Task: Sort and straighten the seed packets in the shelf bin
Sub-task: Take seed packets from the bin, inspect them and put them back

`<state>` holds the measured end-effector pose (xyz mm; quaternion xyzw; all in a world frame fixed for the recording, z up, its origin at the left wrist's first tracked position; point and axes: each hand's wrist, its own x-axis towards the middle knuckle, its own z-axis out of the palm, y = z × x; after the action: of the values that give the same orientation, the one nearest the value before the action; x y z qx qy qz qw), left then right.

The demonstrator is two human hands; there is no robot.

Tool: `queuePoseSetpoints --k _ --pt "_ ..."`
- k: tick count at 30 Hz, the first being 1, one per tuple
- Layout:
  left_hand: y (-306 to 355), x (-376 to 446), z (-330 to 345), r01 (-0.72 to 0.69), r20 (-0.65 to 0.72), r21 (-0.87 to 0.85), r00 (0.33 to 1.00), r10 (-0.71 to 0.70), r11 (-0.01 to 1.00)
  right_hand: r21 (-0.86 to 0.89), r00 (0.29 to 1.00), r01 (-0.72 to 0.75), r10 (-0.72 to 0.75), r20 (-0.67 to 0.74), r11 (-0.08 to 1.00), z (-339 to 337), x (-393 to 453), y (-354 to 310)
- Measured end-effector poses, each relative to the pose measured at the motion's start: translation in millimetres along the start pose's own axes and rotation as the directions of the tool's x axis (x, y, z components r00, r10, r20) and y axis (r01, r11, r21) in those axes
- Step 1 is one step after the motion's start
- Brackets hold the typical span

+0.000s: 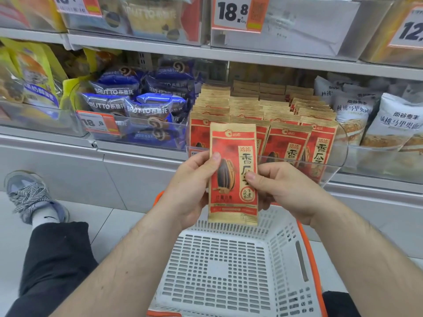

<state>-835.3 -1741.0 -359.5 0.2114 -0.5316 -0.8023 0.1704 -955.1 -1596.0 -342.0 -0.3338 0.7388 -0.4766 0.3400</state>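
**Red Seed Packet Held Up, Ready to Go Back in the Bin**

Grey metal shelves (137,45) fill the top half of the view, packed with snacks. At about 6 o'clock sits a white plastic basket (229,266) with an orange rim, and nothing can be seen in it. At about 1 o'clock from the middle is the clear shelf bin (338,161), full of rows of red and tan seed packets (286,143) standing on end. The front ones lean a little to one side. Blue bread bags (137,106) lie in the next bin at 10 o'clock, and white bags (389,120) stand at 3 o'clock.

Right in the middle, one seed packet (233,175) is held upright in front of the bin, above the basket. The left hand (192,188) pinches its left edge, with the thumb on the front. The right hand (281,186) pinches its right edge the same way. Both hands are closed on this one packet.

It looks like the step now is checking and squaring up this packet before it goes back. Next, the packet likely needs to slide into the front row at 12 o'clock, face forward, standing straight like its neighbours. The leaning front packets may need a nudge too.
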Motion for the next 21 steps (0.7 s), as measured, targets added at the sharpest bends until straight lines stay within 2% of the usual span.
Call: queuePoseSetpoints --k 3,7,13,18,21 --pt "-3.8 -3.3 -6.4 -0.017 0.034 0.061 0.999 0.015 0.998 0.048 1.0 0.006 -0.006 -0.006 0.999 -2.6 0.6 1.4" --pt "-3.1 -5.5 -8.5 -0.024 0.007 0.017 1.0 0.024 1.0 0.032 0.983 -0.006 0.0 0.185 0.999 -4.6 -3.7 -1.2" --pt "-0.5 -7.3 -8.1 -0.016 0.024 0.019 1.0 0.015 1.0 0.114 0.947 0.0 -0.037 0.32 0.993 -8.9 -7.8 -1.7" --pt "-1.5 -8.6 -7.5 -0.02 0.036 0.041 0.999 0.018 0.999 0.106 0.944 0.019 -0.053 0.326 0.994 -10.7 -6.9 1.2" --pt "-6.0 -7.7 -8.3 -0.033 0.018 0.137 0.999 0.031 0.99 0.006 0.958 0.036 -0.036 0.285 0.999 -8.0 -6.9 0.9"
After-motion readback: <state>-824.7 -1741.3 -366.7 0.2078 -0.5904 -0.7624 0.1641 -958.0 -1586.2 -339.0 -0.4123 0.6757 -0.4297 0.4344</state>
